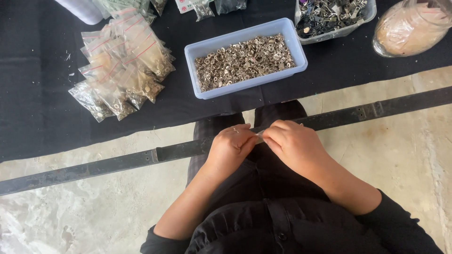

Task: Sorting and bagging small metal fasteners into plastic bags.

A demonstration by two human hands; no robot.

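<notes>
Left hand point(230, 146): curled over the lap, fingertips pinched shut on one end of a small clear bag point(260, 136).
Right hand point(294, 143): fingers closed on the other end of the same bag, knuckles touching the left hand's.
Small clear bag: held between both hands, just above the dark metal bar point(117, 162), near the table's edge; its contents are hidden.
Blue tray point(245, 59): farther off on the black tablecloth point(37, 103), filled with small silver metal rings.
Filled bags point(122, 70): heaped left of the tray.
Far right: grey tray of metal parts point(334, 16), beside a clear sack point(412, 26).
</notes>
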